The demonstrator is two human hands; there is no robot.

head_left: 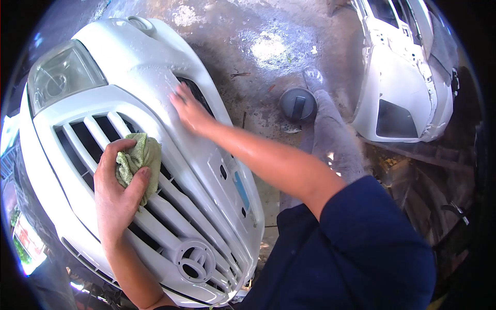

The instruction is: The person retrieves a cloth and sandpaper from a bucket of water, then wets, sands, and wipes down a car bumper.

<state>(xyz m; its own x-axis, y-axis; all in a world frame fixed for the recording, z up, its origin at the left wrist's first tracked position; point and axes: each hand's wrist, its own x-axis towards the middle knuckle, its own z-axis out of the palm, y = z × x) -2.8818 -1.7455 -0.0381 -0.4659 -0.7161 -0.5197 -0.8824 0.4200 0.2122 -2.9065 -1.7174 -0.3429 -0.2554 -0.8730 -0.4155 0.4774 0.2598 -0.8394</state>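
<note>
My left hand [116, 191] is wrapped round a crumpled green cloth [150, 157] over the grille slats [178, 206] of a white car front [170, 139]. Its thumb and fingers press on the cloth's near side. Farther up, my right hand [188, 109] lies on the wet-looking white bodywork beside a dark opening [196, 95], fingers spread and slightly blurred, with no object visible in it. A clear headlight [64, 77] sits at the upper left of the car front. Below my left hand is a round emblem mount [195, 261] in the grille.
On the stained concrete floor [227, 39] stands a grey round object [298, 105] with a dark bar on top, next to my trouser leg [336, 134]. Another white car body part [398, 77] is at the upper right. Dark sheeting [413, 191] lies below it.
</note>
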